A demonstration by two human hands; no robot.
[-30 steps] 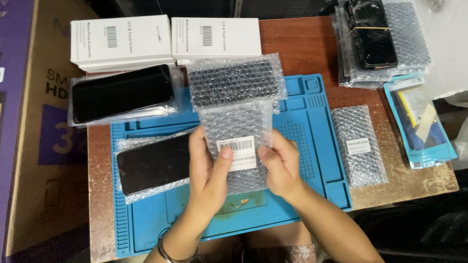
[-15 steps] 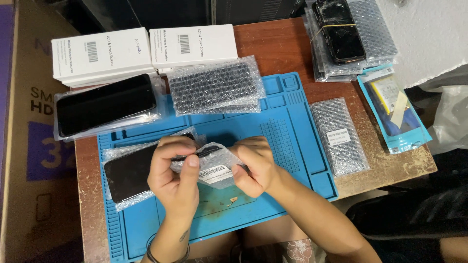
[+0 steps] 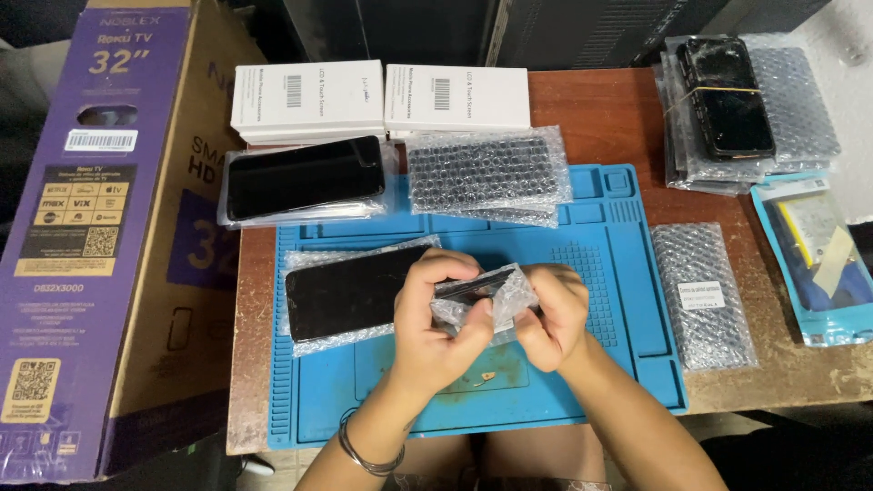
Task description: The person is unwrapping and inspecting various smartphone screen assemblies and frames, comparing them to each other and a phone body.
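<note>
Bubble-wrap pouch (image 3: pixel 477 300) pinched between left hand (image 3: pixel 436 318) and right hand (image 3: pixel 550 314), fingers pressed on both ends, long axis left-to-right, over blue mat (image 3: pixel 627 291).

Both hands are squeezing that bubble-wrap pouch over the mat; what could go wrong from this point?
1. The left hand and right hand fold the bubble-wrap pouch around a thin dark part; pressing harder could bend or crack it.
2. The wrapped dark panel lies right beside the left hand on the blue mat; a sideways nudge might shift it.
3. The pouch's open end cannot be seen, so the part might slip out.
</note>
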